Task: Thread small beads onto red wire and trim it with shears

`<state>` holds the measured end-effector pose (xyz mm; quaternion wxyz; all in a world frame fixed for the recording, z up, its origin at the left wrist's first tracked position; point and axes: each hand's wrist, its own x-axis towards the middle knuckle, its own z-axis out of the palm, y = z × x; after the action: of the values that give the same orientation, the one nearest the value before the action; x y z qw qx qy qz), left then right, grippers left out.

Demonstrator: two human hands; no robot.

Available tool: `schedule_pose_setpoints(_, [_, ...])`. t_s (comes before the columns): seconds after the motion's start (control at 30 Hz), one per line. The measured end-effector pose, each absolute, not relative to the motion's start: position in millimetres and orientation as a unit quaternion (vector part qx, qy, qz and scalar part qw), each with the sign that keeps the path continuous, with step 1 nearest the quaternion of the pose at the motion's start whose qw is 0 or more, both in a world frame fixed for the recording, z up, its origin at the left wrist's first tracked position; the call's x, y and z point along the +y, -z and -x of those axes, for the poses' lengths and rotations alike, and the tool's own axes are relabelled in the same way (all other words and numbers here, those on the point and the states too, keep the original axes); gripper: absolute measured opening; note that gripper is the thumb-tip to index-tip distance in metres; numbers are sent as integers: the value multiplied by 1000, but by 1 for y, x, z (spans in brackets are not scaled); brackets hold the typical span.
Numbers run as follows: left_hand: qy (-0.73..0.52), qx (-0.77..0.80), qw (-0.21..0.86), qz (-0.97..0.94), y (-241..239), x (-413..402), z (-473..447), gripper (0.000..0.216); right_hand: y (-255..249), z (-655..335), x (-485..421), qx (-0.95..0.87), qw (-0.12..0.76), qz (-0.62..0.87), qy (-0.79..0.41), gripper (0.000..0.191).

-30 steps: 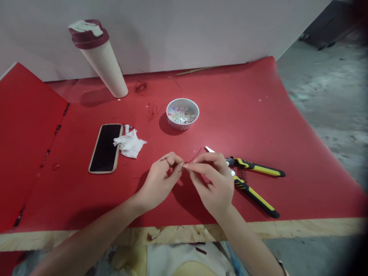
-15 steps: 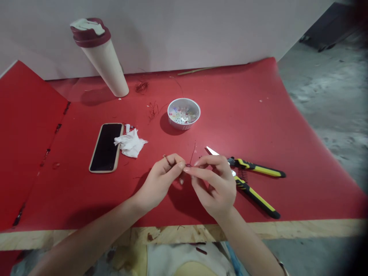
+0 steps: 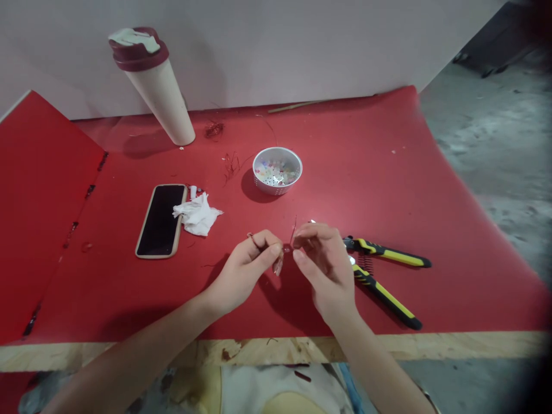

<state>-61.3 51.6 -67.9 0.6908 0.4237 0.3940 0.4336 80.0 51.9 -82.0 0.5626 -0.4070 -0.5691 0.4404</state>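
My left hand [image 3: 245, 264] pinches a small loop of thin reddish wire [image 3: 287, 249] between thumb and fingertips; a clear bead may sit in it, too small to be sure. One loose wire end points upward from the loop. Just right of it is my right hand [image 3: 328, 267], thumb and index fingertip apart, close to the wire; whether a finger touches it I cannot tell. A ring of wire circles a finger of my left hand. Beyond the hands stands a small white perforated bowl [image 3: 278, 188] with colourful beads inside.
Yellow-and-black handled cutters [image 3: 388, 253] lie right of my right hand, blades partly hidden behind it. A phone [image 3: 161, 221] and crumpled tissue [image 3: 199, 215] lie to the left. Behind are a tumbler [image 3: 161, 98] and tangled wire scraps [image 3: 214, 129]. The red table ends at a wooden edge [image 3: 241, 351].
My right thumb and index finger have parted and drawn back slightly from the wire loop, which shows more now. My left hand keeps its pinch.
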Motion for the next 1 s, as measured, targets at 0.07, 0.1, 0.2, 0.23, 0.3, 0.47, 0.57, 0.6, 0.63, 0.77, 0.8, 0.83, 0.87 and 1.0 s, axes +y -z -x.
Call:
schedule_pose_setpoints(0.07, [-448, 383, 689, -422, 68, 52, 61, 22, 81, -81, 54, -565, 546, 405, -468, 12])
schedule_pose_setpoints(0.1, [-454, 377, 690, -418, 69, 53, 61, 21, 81, -81, 54, -572, 537, 404, -471, 11])
schedule_pose_setpoints(0.2, [-460, 360, 700, -410, 70, 53, 62, 19, 79, -83, 55, -603, 517, 412, -447, 10])
schedule_pose_setpoints(0.23, [-457, 355, 704, -412, 70, 54, 62, 19, 78, -83, 55, -612, 513, 418, -433, 9])
schedule_pose_setpoints(0.3, [-451, 338, 712, -419, 71, 54, 63, 19, 77, -84, 56, -623, 514, 429, -404, 10])
schedule_pose_setpoints(0.47, [-441, 311, 726, -427, 72, 54, 65, 17, 76, -83, 55, -626, 534, 436, -365, 14])
schedule_pose_setpoints(0.57, [-440, 315, 727, -423, 73, 54, 65, 18, 77, -83, 54, -616, 547, 433, -367, 15])
schedule_pose_setpoints(0.6, [-440, 316, 726, -422, 73, 54, 65, 18, 78, -83, 54, -614, 550, 431, -367, 16])
schedule_pose_setpoints(0.63, [-440, 318, 726, -422, 73, 54, 65, 18, 78, -83, 54, -615, 553, 429, -365, 16])
schedule_pose_setpoints(0.77, [-438, 328, 725, -419, 74, 53, 65, 18, 81, -84, 54, -641, 555, 419, -324, 19])
schedule_pose_setpoints(0.8, [-438, 330, 725, -417, 75, 53, 65, 19, 82, -84, 53, -651, 553, 416, -310, 20])
schedule_pose_setpoints(0.83, [-440, 330, 726, -414, 75, 53, 65, 19, 82, -83, 53, -662, 552, 413, -295, 20])
schedule_pose_setpoints(0.87, [-440, 329, 727, -411, 75, 53, 65, 19, 83, -83, 53, -672, 550, 411, -279, 21])
schedule_pose_setpoints(1.0, [-434, 333, 737, -397, 74, 54, 65, 20, 82, -83, 53, -705, 541, 406, -213, 21])
